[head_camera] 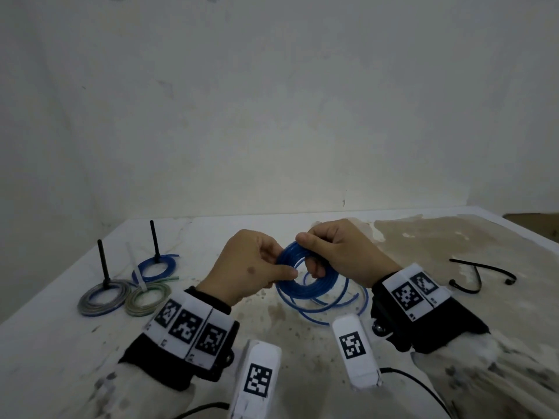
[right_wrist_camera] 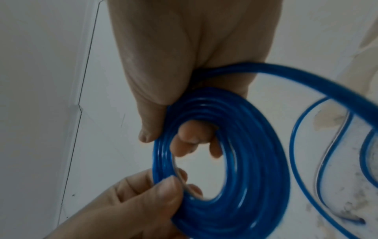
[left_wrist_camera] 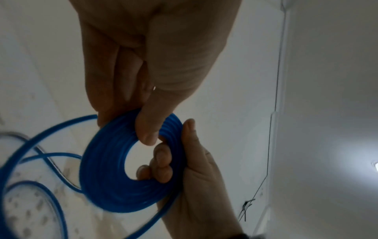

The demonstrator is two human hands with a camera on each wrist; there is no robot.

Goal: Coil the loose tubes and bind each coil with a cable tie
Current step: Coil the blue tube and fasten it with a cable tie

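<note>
Left hand [head_camera: 251, 267] and right hand [head_camera: 335, 252] pinch the blue coil [head_camera: 302, 273] at frame centre. Risk: loose tail [head_camera: 326, 309] below springs the windings open if either pinch slackens.

The head camera looks forward and down from above the person's arms, taking in the table [head_camera: 211, 334], the wall behind it and both wrists from behind. The left wrist camera sits under the left hand [left_wrist_camera: 143, 56] and looks along the palm toward the fingertips, very close, with the wall beyond. The right wrist camera does the same under the right hand [right_wrist_camera: 184, 48], equally close, with the tabletop at its right edge. All three views share the blue tube coil [head_camera: 298, 282] and the fingers of both hands on it; each wrist view also catches the opposite hand at its lower edge.
</note>
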